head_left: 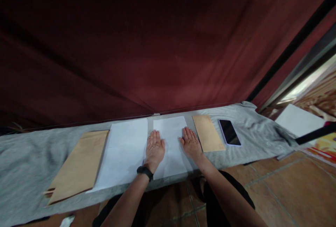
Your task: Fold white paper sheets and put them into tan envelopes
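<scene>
A white sheet of paper (170,160) lies on the cloth-covered surface in front of me. My left hand (154,148) rests flat near its left edge, fingers extended and holding nothing. On its right edge my right hand (190,143) also lies flat, palm down, fingers stretched forward. Left of my left hand is another stack or sheet of white paper (124,150) with a crease across it. Just beyond my right hand is a small brown envelope (208,134). A larger brown envelope (81,164) sits at the far left, touching or close to the creased paper.
A phone (230,132) with a pale purple edge lies right of the small envelope. Grey cloth (21,171) covers the long narrow surface. A dark red curtain (157,62) hangs behind it. At the right stand a black pole (288,52) and a white box-like object (299,120).
</scene>
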`<state>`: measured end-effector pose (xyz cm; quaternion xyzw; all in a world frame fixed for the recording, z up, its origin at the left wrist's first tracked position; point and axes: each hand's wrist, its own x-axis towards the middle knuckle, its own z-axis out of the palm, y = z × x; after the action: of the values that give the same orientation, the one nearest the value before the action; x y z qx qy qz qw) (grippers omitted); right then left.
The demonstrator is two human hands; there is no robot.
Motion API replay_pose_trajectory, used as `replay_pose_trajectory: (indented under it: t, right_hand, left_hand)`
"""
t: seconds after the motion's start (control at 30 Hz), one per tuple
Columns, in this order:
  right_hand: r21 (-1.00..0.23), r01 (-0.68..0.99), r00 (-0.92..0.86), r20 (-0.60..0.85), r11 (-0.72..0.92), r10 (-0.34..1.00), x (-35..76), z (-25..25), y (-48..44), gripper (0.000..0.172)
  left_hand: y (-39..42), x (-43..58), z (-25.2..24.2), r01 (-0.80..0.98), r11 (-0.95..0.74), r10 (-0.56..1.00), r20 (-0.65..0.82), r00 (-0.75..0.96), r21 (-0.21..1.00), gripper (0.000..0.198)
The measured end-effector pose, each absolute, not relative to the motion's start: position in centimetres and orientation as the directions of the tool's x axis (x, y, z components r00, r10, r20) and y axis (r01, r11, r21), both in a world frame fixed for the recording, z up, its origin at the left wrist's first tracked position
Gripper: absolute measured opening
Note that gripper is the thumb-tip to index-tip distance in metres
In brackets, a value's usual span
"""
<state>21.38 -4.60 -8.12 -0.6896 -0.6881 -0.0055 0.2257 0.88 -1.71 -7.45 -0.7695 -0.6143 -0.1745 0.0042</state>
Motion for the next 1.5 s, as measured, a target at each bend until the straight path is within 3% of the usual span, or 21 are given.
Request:
replay_pose_trajectory:
  t: [0.1,0.2,0.33,0.47,0.67,0.8,0.9,1.0,1.07,1.2,1.37,1.5]
  right_hand:
    - [-0.286,0.958,0.081,0.326,0.017,0.942,21.7,-7.9,-4.9,0.054]
    - [-0.258,0.966,0.069,0.344,0.023,0.936,21.5,-7.3,-5.2,0.053]
    - [-0.263,0.942,-0.117,0.322,0.208,0.939,19.9,-6.8,-6.0,0.052]
    - [-0.251,0.915,-0.239,0.294,0.316,0.925,18.7,-6.9,-6.8,0.049]
    - [-0.23,0.953,-0.11,0.338,0.195,0.935,20.2,-7.5,-6.7,0.052]
    - [-0.291,0.953,0.022,0.337,0.082,0.941,21.2,-7.5,-6.0,0.054]
    - [-0.417,0.908,0.164,0.267,-0.04,0.95,21.9,-6.7,-4.6,0.051]
    - [-0.57,0.807,0.276,0.13,-0.156,0.952,22.8,-5.7,-2.9,0.041]
    - [-0.616,0.763,0.307,0.078,-0.196,0.949,23.2,-5.2,-2.1,0.031]
    - [-0.642,0.737,0.303,0.035,-0.211,0.953,23.6,-5.3,-1.3,0.013]
    - [-0.692,0.678,0.319,-0.023,-0.246,0.947,24.0,-5.7,-1.2,0.016]
    - [-0.742,0.614,0.34,-0.06,-0.269,0.939,24.2,-5.4,-1.0,0.018]
  left_hand:
    - [-2.4,0.4,-6.9,0.956,-0.232,0.949,0.259,0.182,0.18,0.056]
    - [-3.7,0.5,-6.2,0.923,-0.355,0.905,0.302,0.3,0.147,0.055]
    - [-6.0,2.0,-6.1,0.788,-0.606,0.769,0.333,0.546,0.107,0.056]
    - [-7.1,2.8,-6.9,0.764,-0.639,0.747,0.312,0.588,0.089,0.055]
    - [-6.1,1.0,-7.9,0.838,-0.502,0.849,0.303,0.432,0.212,0.058]
    - [-4.3,0.2,-7.8,0.822,-0.326,0.934,0.291,0.205,0.467,0.058]
    - [-2.4,-0.1,-7.0,0.647,-0.135,0.978,0.204,-0.033,0.751,0.055]
    - [-0.5,-0.4,-5.7,0.316,0.147,0.964,-0.065,-0.256,0.937,0.046]
    - [0.5,-0.5,-5.0,0.16,0.244,0.934,-0.187,-0.305,0.957,0.041]
    - [1.5,-0.6,-4.0,0.09,0.264,0.921,-0.224,-0.32,0.96,0.035]
    - [1.6,-0.8,-3.1,0.037,0.284,0.93,-0.266,-0.252,0.958,0.025]
    - [1.3,-0.9,-2.2,-0.004,0.287,0.941,-0.283,-0.188,0.958,0.029]
